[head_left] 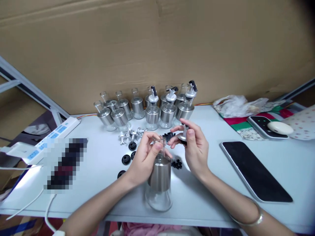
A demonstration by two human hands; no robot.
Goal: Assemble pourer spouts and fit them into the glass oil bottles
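Observation:
My left hand (147, 154) is wrapped round the neck of a glass bottle (159, 178) with a brushed metal sleeve, near the table's front edge. The bottle's mouth shows no stopper. In my right hand (195, 149) is a silver pourer stopper (183, 135) with a black part on top, pinched between thumb and fingers. It is held just right of the bottle's mouth, apart from it. Behind my hands lie silver spout pieces (131, 135), black round stoppers (126, 159), small black rings (176, 164) and black caps (168, 136).
Several sleeved bottles (136, 106) stand at the back, some fitted with pourers (171, 95). A dark-topped slab (256, 170) lies to the right, with a plastic bag (238, 105) behind. On the left are a power strip (52, 137) with cables and a blurred-out dark object (67, 164).

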